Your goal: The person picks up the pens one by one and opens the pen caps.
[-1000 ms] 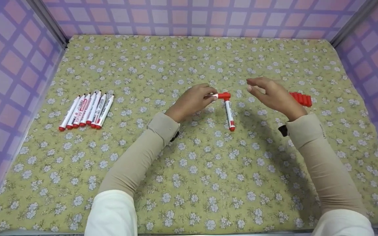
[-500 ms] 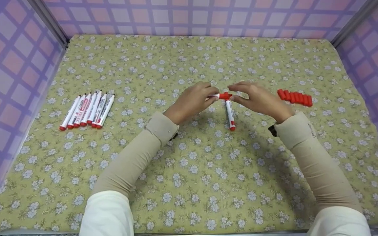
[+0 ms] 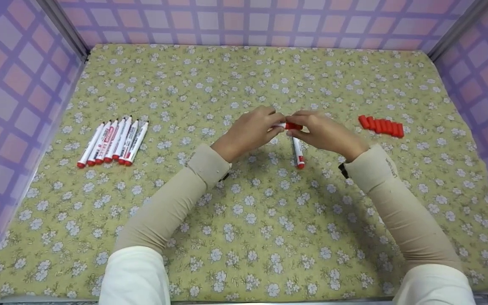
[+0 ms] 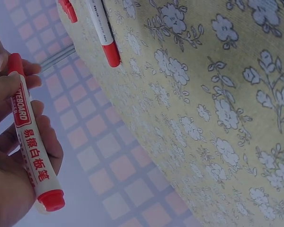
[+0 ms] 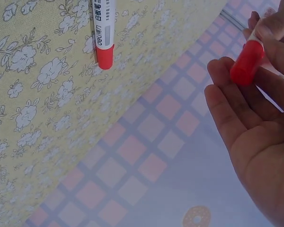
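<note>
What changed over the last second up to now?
The right hand moved left from beside the row of red caps and now pinches the cap end of the marker gripped by the left hand. The marker lying on the cloth, the row of uncapped markers and the caps stayed put.

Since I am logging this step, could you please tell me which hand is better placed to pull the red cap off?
Probably the right hand: its fingertips are on the red cap, while the left hand grips the white whiteboard marker.

White marker (image 3: 283, 125), red cap (image 3: 293, 126) on, held level above cloth.
</note>
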`<state>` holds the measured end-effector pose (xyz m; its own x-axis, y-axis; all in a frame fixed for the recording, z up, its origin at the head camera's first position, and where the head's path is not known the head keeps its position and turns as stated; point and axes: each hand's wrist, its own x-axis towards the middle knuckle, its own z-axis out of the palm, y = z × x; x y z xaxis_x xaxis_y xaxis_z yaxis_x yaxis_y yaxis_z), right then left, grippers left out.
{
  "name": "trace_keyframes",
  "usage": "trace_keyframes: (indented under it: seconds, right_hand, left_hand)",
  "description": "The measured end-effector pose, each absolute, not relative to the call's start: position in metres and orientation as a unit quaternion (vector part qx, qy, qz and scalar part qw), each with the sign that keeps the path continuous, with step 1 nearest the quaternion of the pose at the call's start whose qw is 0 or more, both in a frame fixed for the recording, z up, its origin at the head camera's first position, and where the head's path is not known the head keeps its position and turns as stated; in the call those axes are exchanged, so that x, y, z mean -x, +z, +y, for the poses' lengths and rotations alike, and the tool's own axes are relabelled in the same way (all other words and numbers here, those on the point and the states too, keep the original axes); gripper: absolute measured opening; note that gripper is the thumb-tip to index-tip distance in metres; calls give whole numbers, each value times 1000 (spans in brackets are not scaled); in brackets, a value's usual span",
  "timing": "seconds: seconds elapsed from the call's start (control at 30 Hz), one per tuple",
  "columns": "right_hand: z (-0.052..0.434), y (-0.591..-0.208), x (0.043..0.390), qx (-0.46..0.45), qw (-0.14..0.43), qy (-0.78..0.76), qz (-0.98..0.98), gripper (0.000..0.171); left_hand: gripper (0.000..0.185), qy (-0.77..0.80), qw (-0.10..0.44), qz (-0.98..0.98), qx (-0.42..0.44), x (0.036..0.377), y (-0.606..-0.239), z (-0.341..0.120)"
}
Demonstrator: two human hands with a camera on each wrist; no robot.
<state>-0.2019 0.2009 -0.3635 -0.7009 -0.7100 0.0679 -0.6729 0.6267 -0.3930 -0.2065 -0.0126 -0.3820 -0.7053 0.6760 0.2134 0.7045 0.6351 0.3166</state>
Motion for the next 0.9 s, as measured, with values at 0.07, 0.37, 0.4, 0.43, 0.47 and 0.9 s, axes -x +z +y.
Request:
trace_keyframes:
  seconds: [0.07, 0.37, 0.4, 0.43, 0.47, 0.9]
  right_hand:
    - [199, -365, 201, 386, 45, -193, 901, 36]
    - [189, -369, 195, 398, -14, -122, 909, 23]
    - [189, -369, 194, 395, -15, -120, 910, 21]
    - [188, -369, 194, 394, -17, -118, 911, 20]
    - [187, -369, 193, 393, -20, -117, 912, 19]
    - [187, -372, 188, 413, -94, -100, 900, 13]
  left_hand:
    - [31, -193, 37, -901, 386, 206, -381, -12]
    - [28, -174, 56, -894, 410, 206, -384, -11]
    - [28, -172, 56, -893, 412, 206, -384, -11]
    - [28, -170, 57, -893, 412, 205, -384, -11]
    - [28, -169, 58, -893, 414, 205, -385, -11]
    - [22, -199, 72, -876, 433, 204, -391, -13]
